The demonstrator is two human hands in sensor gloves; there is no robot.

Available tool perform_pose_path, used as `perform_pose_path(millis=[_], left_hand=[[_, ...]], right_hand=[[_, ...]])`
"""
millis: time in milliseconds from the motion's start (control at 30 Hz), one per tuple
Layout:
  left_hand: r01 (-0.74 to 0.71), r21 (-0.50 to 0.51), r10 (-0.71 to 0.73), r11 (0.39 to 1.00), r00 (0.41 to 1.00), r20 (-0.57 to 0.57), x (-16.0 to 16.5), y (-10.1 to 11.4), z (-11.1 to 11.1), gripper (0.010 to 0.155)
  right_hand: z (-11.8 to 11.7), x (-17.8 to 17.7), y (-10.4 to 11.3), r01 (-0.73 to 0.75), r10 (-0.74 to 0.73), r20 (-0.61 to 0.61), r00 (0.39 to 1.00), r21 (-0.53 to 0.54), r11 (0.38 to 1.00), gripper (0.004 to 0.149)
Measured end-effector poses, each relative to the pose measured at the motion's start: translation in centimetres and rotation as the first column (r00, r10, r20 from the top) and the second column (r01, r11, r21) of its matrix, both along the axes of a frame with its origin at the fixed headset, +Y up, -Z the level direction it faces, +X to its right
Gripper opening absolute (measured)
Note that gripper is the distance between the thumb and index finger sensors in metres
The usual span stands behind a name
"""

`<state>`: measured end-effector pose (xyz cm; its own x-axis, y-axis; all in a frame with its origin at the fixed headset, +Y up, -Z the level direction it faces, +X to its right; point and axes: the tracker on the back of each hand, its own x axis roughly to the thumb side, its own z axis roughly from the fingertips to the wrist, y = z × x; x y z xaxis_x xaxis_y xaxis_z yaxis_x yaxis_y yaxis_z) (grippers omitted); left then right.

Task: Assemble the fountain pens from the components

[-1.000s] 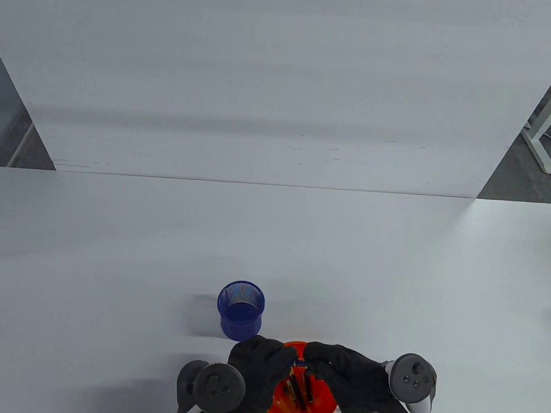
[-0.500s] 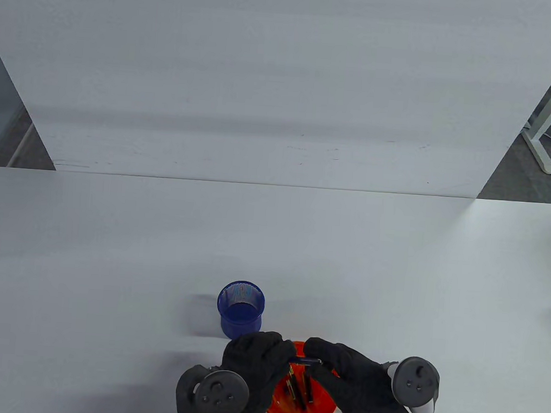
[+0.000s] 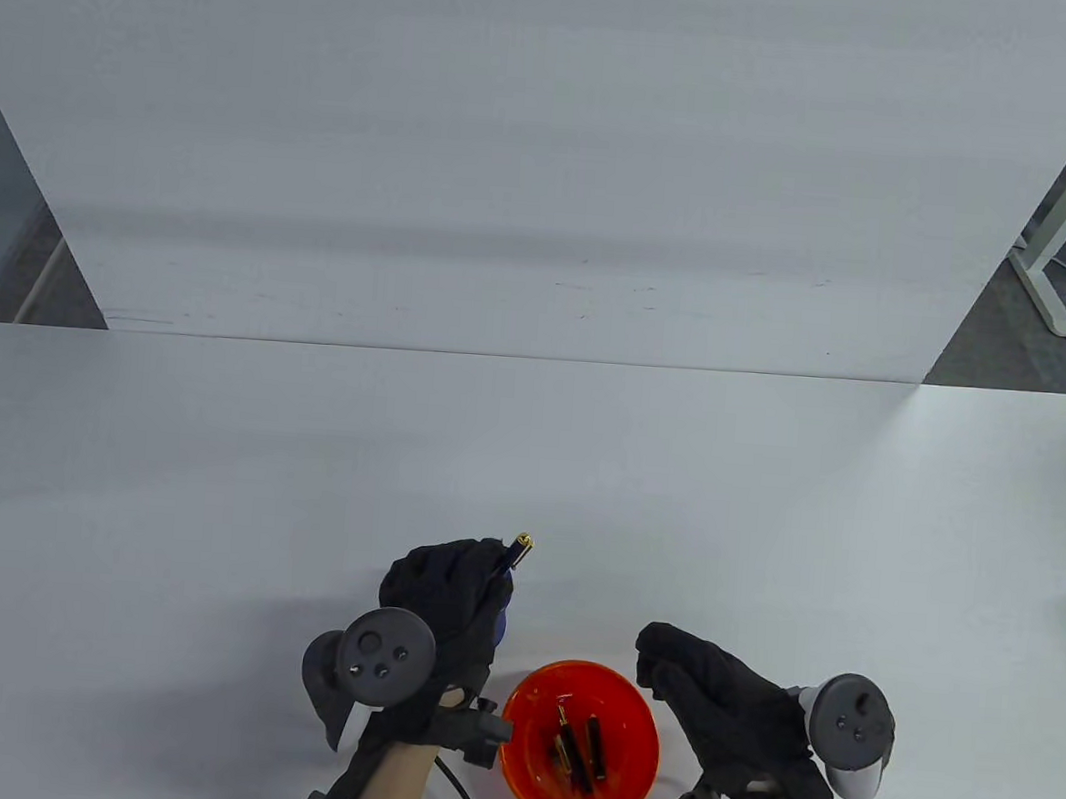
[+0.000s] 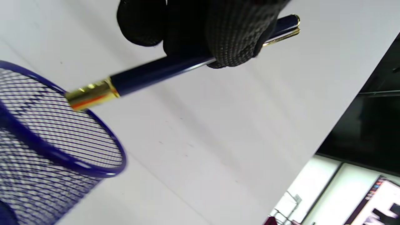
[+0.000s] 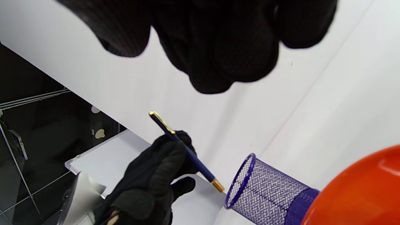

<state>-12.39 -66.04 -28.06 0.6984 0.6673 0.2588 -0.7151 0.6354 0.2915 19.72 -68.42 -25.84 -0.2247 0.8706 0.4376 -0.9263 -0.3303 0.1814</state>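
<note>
Now, largest first:
Table (image 3: 217, 487): bare grey.
Bowl (image 3: 635, 762): orange, near edge, loose parts inside.
Holder (image 4: 47, 156): blue mesh, left of bowl.
Left hand (image 3: 446, 594): pinching pen (image 4: 156, 72), gold tip at holder's rim.
Right hand (image 3: 704, 694): loosely curled (nothing held).
Risk: catching rim, toppling holder.

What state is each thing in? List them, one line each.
Pen: assembled, capped, held tilted, gold end at the holder's rim.
Holder: upright, open; contents not visible.
Bowl: upright, dark pen parts lying inside.
Left hand: fingers grip the pen.
Right hand: loosely curled, holds nothing.
</note>
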Motion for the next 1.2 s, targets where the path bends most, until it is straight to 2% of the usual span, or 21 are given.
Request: perform_pose_path(millis=[100,200,533,767,833,933,967,1033,1133,1200], left_hand=[[0.011,-0.029,-0.012,1.0,0.999,-0.034,0.0,-0.9,-0.6,0.043],[0.087,-0.054,-0.092,0.995,0.991,-0.1,0.3,-1.7,-0.8,0.043],[0.156,-0.126,-0.172,0.98,0.978,-0.122,0.6,-3.3,-1.3,0.04],[0.196,-0.178,-0.22,0.964,0.967,-0.131,0.2,-2.5,-0.8,0.043],[0.198,-0.196,-0.222,0.96,0.969,-0.109,-0.3,-1.3,0.2,0.045],[0.148,-0.13,-0.152,0.98,0.988,-0.023,-1.1,0.8,2.7,0.047],[0.117,-0.091,-0.112,0.989,0.992,0.056,-1.3,1.2,3.7,0.047],[0.047,-0.02,-0.043,0.999,0.984,0.171,-1.4,1.0,5.4,0.046],[0.009,0.033,-0.016,0.999,0.972,0.232,-1.8,-0.8,5.8,0.045],[0.014,-0.024,-0.007,1.0,0.954,0.3,-1.5,-1.3,5.1,0.046]], right_hand=[[-0.1,0.0,0.1,-0.008,0.008,-0.004,1.0,-0.006,1.0,0.054],[-0.1,-0.1,-0.1,-0.009,0.009,-0.009,1.0,-0.008,1.0,0.054],[-0.2,-0.3,-0.2,-0.062,0.061,-0.01,0.998,-0.006,0.998,0.054],[-0.2,-0.5,-0.4,-0.105,0.105,-0.014,0.994,-0.008,0.994,0.054],[-0.2,-0.6,-0.4,-0.136,0.135,-0.017,0.991,-0.007,0.991,0.054],[0.0,-1.0,-0.4,-0.21,0.21,-0.01,0.978,-0.002,0.978,0.054],[0.0,-1.3,-0.5,-0.258,0.258,-0.017,0.966,-0.002,0.966,0.054],[0.2,-2.0,-0.6,-0.371,0.372,-0.001,0.928,0.018,0.928,0.053],[0.8,-4.0,-1.1,-0.553,0.554,-0.006,0.832,0.043,0.832,0.05],[1.2,-5.5,-1.4,-0.652,0.654,-0.001,0.757,0.07,0.755,0.049]])
